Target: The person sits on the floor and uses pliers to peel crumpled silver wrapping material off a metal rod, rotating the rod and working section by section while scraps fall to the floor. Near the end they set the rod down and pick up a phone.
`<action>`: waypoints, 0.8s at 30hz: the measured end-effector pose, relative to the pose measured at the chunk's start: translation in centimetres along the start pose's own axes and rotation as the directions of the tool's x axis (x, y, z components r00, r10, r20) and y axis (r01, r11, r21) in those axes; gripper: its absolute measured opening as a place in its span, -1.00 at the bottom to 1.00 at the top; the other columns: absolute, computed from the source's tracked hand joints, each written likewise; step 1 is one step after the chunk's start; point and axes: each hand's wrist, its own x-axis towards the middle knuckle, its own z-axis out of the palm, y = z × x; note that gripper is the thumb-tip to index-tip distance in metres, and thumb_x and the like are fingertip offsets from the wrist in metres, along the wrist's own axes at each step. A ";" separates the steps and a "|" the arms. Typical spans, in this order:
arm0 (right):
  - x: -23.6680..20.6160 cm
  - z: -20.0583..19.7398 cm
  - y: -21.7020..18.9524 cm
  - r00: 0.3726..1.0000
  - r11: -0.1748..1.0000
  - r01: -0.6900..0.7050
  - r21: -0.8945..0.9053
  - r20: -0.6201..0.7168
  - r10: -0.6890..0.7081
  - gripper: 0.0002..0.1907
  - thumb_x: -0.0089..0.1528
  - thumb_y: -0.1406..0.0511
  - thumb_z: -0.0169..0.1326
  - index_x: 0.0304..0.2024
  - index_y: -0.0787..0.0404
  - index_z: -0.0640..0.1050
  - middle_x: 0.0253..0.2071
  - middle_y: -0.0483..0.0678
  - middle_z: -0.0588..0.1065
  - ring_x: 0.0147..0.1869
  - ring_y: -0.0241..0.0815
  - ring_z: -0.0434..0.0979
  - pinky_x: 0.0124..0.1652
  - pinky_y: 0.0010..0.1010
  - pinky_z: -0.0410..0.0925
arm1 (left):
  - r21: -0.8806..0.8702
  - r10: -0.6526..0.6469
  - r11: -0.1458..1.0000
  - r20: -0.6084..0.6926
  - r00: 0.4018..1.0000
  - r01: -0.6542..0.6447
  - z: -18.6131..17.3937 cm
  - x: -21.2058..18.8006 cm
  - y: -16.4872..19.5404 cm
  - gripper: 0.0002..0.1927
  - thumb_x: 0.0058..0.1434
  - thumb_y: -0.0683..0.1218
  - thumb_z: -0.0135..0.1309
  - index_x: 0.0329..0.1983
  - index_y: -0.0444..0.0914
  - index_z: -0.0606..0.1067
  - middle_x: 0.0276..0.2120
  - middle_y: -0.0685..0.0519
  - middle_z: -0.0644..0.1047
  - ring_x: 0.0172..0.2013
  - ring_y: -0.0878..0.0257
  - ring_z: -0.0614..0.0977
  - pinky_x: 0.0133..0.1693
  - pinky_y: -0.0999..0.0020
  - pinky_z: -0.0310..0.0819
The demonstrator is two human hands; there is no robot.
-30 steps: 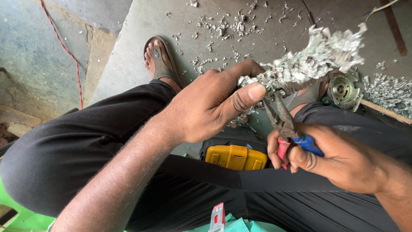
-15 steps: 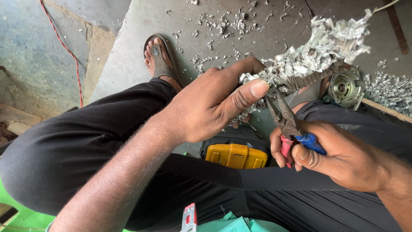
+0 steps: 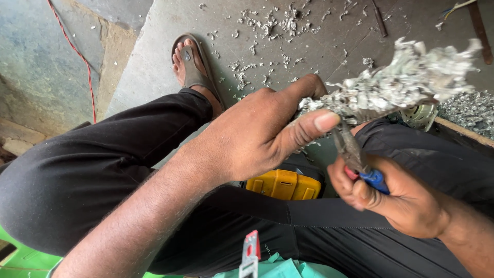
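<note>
My left hand (image 3: pixel 260 131) grips one end of a ragged bundle of silvery metal strands (image 3: pixel 406 82), thumb pressed along it. My right hand (image 3: pixel 396 198) is closed on the red and blue handles of a pair of pliers (image 3: pixel 355 154). The pliers' jaws point up and meet the bundle just right of my left thumb. Both hands are held above my lap, over black trousers.
A yellow box-shaped device (image 3: pixel 283 184) sits between my legs. My sandalled foot (image 3: pixel 193 67) rests on the concrete floor among metal scraps (image 3: pixel 267 25). A pile of shavings (image 3: pixel 468 108) and a round metal part (image 3: pixel 422 116) lie at right. A red wire (image 3: pixel 77 56) runs at left.
The bundle has shifted right and closer to the camera. My right hand with the pliers has moved up against it.
</note>
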 end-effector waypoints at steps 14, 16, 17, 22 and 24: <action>1.3 -1.0 -1.0 0.882 0.486 -0.009 -0.874 -0.236 -0.408 -0.72 0.23 0.20 0.10 -0.15 0.29 0.52 -0.46 -0.08 0.54 -0.47 -0.30 0.56 -0.46 -0.39 0.37 | 0.073 -0.080 0.994 -0.058 0.995 0.084 -0.5 -1.1 -0.3 -0.29 0.35 0.39 -0.30 0.09 -0.28 0.45 -0.75 0.00 0.48 -0.54 0.17 0.66 -0.48 0.21 0.56; 1.5 -1.3 -1.7 0.852 0.302 -0.295 -0.906 -0.393 -0.347 -0.73 0.19 0.20 0.21 -0.24 0.28 0.54 -0.57 -0.04 0.50 -0.51 -0.19 0.52 -0.49 -0.31 0.35 | 0.109 -0.086 0.989 -0.095 0.992 0.096 -0.3 -0.9 -1.2 -0.26 0.37 0.40 -0.32 0.11 -0.30 0.45 -0.71 0.01 0.52 -0.49 0.13 0.70 -0.40 0.17 0.57; 1.6 -1.4 -2.1 0.820 0.198 -0.424 -0.884 -0.467 -0.331 -0.73 0.17 0.20 0.26 -0.28 0.27 0.54 -0.63 -0.01 0.48 -0.53 -0.13 0.50 -0.51 -0.27 0.34 | 0.128 -0.091 0.986 -0.116 0.989 0.106 -0.3 -0.8 -1.7 -0.25 0.38 0.41 -0.32 0.12 -0.32 0.44 -0.69 0.02 0.54 -0.47 0.10 0.73 -0.36 0.16 0.57; 2.0 -1.4 -3.3 0.773 0.103 -0.271 -0.957 -0.280 -0.570 -0.77 0.28 0.27 0.27 -0.30 0.28 0.52 -0.47 0.01 0.49 -0.50 -0.13 0.50 -0.45 -0.33 0.30 | -0.024 -0.333 0.943 0.005 0.943 0.333 -0.2 0.7 -2.4 -0.11 0.32 0.51 -0.33 0.34 -0.28 0.30 -0.37 -0.02 0.67 -0.22 0.19 0.74 -0.17 0.19 0.58; 1.9 -1.5 -3.7 0.770 0.216 -0.336 -0.917 -0.399 -0.498 -0.77 0.22 0.28 0.28 -0.33 0.31 0.53 -0.56 0.02 0.45 -0.55 -0.13 0.46 -0.49 -0.30 0.28 | -0.111 -0.267 0.958 -0.023 0.963 0.263 -0.6 0.8 -1.5 -0.08 0.33 0.49 -0.27 0.48 -0.25 0.18 -0.14 -0.07 0.65 -0.05 0.19 0.71 -0.05 0.21 0.54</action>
